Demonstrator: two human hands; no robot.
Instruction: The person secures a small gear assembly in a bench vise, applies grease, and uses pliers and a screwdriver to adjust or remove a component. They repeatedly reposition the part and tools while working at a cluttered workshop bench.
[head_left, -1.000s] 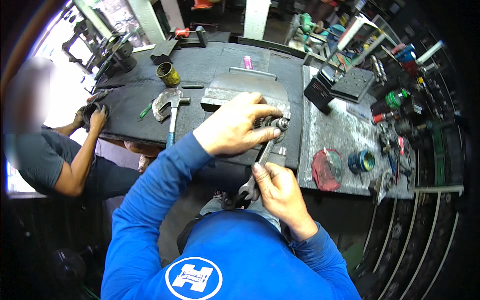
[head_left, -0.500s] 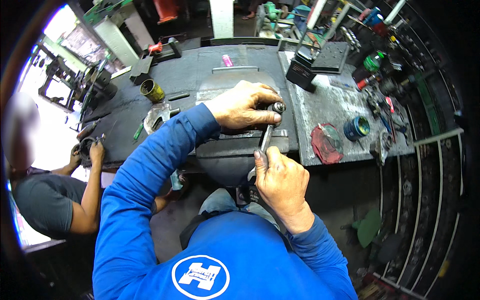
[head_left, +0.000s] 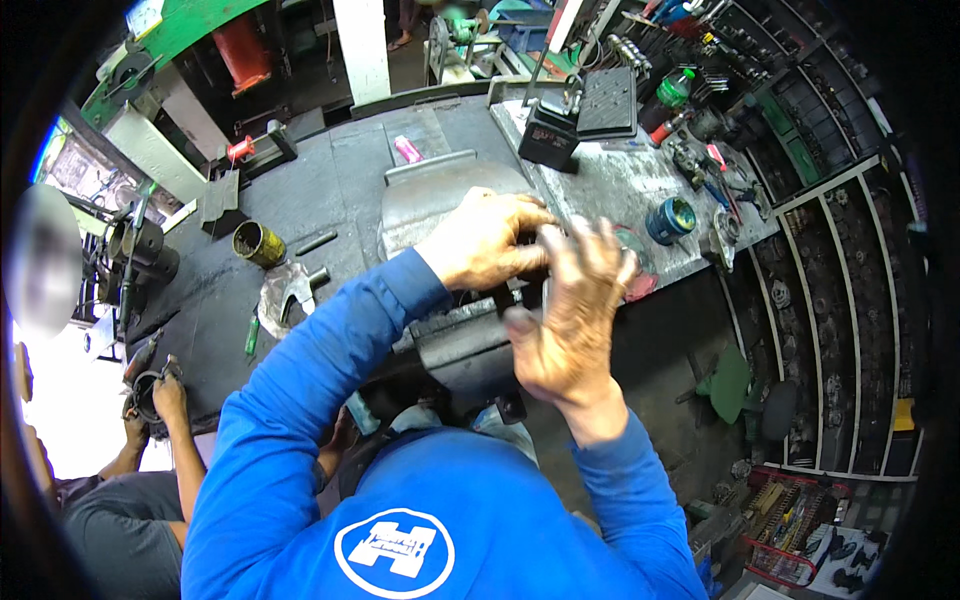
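My left hand reaches over a grey metal bench vise at the front of the workbench. Its fingers are curled round a dark part, mostly hidden behind them. Close beside it, my right hand is raised with fingers stretched up and apart, smeared by motion. The right fingertips overlap the left fingers in the picture; whether they touch I cannot tell. A narrow light strip shows beside the right thumb, too covered to name.
On the bench are a yellow can, a pink tube and a black battery. At right stand a blue tin and a red rag. Shelves of parts line the right side. A co-worker's hands hold a dark ring at left.
My right hand has let go of the wrench it gripped and moved up beside my left hand. The left hand stays curled at the vise. The whole view has shifted to the right.
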